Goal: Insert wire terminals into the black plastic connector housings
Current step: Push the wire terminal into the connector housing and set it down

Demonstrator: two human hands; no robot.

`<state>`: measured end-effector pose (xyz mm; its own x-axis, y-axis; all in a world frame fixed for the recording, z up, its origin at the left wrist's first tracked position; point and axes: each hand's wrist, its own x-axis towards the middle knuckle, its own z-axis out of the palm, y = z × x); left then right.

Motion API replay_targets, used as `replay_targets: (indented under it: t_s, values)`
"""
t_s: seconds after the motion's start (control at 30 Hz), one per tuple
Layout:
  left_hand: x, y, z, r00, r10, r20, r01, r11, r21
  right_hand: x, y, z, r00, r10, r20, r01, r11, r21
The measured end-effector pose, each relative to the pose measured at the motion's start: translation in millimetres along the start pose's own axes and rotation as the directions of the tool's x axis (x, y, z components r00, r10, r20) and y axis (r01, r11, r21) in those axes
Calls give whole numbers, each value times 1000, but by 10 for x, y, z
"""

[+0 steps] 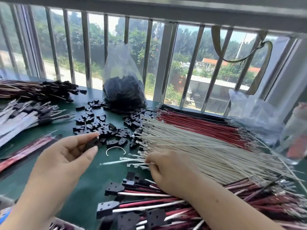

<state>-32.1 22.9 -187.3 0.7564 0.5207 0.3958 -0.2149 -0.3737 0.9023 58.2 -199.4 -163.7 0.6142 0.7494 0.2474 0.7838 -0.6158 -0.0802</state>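
Black connector housings (99,123) lie scattered on the dark green table (79,180) at centre. At right, white wires (207,146) lie beside red wires (199,122) and black wires (191,109). Lower frame: red-and-white finished assemblies (149,201).

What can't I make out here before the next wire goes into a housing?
- Black housing in the left hand: blurred and half covered by the fingers; its holes are unreadable.
- Right hand fingertips: buried among the white wires, so whether one wire is pinched is unclear.
- Plastic bag: dark contents, too murky to identify.
- Finished assemblies: cut off by the bottom edge.
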Motion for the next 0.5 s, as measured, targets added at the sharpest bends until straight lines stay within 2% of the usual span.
replay_targets:
  t_s: [0.07,0.17,0.33,0.5]
  values:
    - [-72,58,39,999,-13,33,17,994,-107,11,20,2,1000,23,-15,-22,1000,20]
    - [-132,121,101,997,-50,63,60,982,-177,-5,27,21,998,26,-51,-20,994,103]
    - [-144,208,268,992,-45,121,64,986,-154,-39,9,36,1000,-2,0,2,987,162]
    - [-130,169,326,987,-44,155,62,991,-114,-60,30,29,999,36,-40,-22,951,307]
